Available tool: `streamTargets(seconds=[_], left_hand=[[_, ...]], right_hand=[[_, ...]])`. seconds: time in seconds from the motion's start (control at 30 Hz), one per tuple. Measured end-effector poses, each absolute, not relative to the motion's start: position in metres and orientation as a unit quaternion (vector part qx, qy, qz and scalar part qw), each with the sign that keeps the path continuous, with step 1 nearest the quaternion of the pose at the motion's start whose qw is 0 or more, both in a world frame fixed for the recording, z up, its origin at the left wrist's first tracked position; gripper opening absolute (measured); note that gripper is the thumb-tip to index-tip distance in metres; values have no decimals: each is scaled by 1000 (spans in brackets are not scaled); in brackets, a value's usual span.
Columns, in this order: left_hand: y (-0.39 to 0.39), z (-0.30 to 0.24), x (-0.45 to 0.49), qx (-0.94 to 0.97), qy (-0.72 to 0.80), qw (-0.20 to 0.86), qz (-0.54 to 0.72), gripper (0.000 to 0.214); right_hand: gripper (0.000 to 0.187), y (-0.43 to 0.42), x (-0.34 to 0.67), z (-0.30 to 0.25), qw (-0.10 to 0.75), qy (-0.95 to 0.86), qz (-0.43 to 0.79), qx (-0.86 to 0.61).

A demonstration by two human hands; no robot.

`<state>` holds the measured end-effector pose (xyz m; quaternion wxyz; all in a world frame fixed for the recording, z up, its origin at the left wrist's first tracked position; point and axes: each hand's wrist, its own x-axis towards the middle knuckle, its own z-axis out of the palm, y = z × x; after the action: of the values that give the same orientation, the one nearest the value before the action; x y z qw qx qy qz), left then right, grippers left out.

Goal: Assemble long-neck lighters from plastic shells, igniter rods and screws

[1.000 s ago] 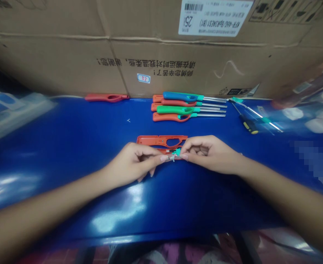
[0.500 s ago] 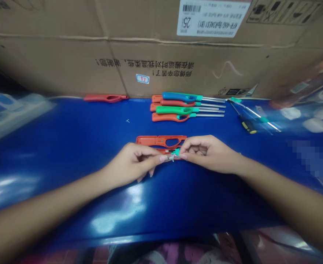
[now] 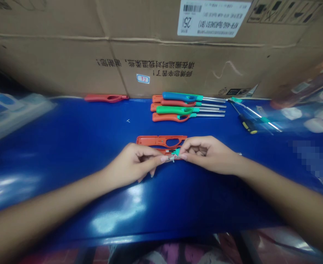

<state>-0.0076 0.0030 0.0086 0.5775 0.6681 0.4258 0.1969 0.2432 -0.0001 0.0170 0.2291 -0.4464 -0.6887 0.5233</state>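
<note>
My left hand (image 3: 136, 162) is closed, thumb and forefinger pinching a small pale part (image 3: 172, 158) with thin wires at the lower orange lighter half-shell (image 3: 167, 151). My right hand (image 3: 209, 154) is closed too, its fingertips pinched at the right of the same spot; what they grip is too small to make out. Between the hands, a turquoise piece (image 3: 177, 150) sits in the lower half-shell, which the fingers partly hide. Just behind it lies the other orange half-shell (image 3: 147, 140), inner side up, with its oval trigger opening.
Several assembled lighters (image 3: 175, 110) lie stacked behind, metal tubes pointing right. A red lighter body (image 3: 101, 98) lies back left, a screwdriver (image 3: 248, 124) to the right. A cardboard box (image 3: 68, 66) walls the back of the blue table (image 3: 178, 209). Plastic bags (image 3: 318, 110) lie at right.
Almost nothing differs. Both hands keep their pinch at the same place, with only a slight shift of the fingertips and small parts.
</note>
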Motion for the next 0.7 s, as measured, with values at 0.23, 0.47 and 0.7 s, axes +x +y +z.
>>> streamTargets(seconds=[0.23,0.47,0.7], left_hand=[[3,9,-7,667,430,575,198,28],[3,8,-6,666,429,576,200,27],[0,10,-5,670,432,567,207,27]], right_hand=[[25,-1,243,18,228,-695,519,-443],[29,0,242,17,231,-695,518,-442],[28,-1,242,18,232,-697,517,-440]])
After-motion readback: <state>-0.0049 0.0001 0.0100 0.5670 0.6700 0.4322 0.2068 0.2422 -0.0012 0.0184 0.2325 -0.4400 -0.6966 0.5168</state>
